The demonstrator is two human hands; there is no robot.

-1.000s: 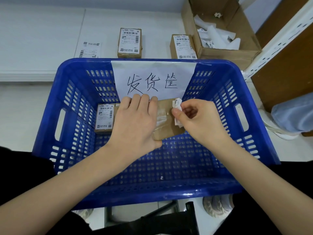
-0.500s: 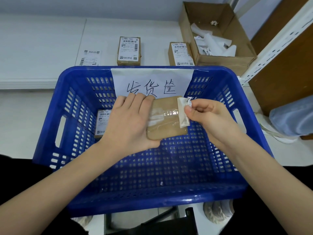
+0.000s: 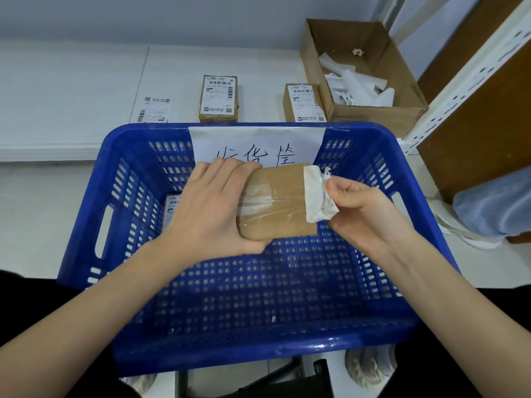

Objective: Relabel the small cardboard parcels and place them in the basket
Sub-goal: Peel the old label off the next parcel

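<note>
Both forearms reach forward, bare. Left hand (image 3: 214, 206) palm down, fingers and thumb wrapped around the parcel (image 3: 277, 202) edge. Right hand (image 3: 355, 203) curled, thumb and fingers pinching the peeled label (image 3: 316, 193).

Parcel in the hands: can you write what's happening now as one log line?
step: peeling old label | left hand: holds parcel over basket | right hand: pinches old label, partly off | new label: not yet on

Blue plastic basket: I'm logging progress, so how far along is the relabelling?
Done: one labelled parcel lies in the blue plastic basket. In hand: the left hand grips a brown cardboard parcel while the right hand peels its white label. Left: two labelled parcels and a loose label on the table.
</note>
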